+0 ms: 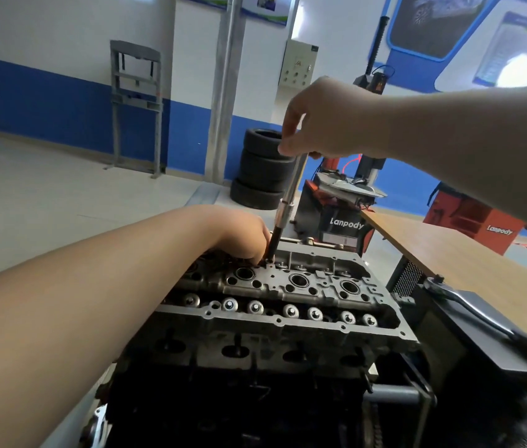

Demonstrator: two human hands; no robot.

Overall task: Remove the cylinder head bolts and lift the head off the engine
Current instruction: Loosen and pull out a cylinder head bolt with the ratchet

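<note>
Behind the cylinder head (284,305) we saw stacked tyres (260,169); its length ran left-right. Our right hand (330,121) gripped the near-upright extension bar (289,195), left hand (242,237) pinching its tip.

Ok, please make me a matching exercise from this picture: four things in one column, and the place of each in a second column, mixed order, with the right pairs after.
Things:
1. right hand
2. left hand
3. ratchet wrench
4. stacked tyres

Places:
A. lying on the dark case right of the engine
B. on the floor by the far wall
C. at the top of the long extension bar
D. low on the bar, at the cylinder head

Pairs: 1-C, 2-D, 3-A, 4-B
</note>
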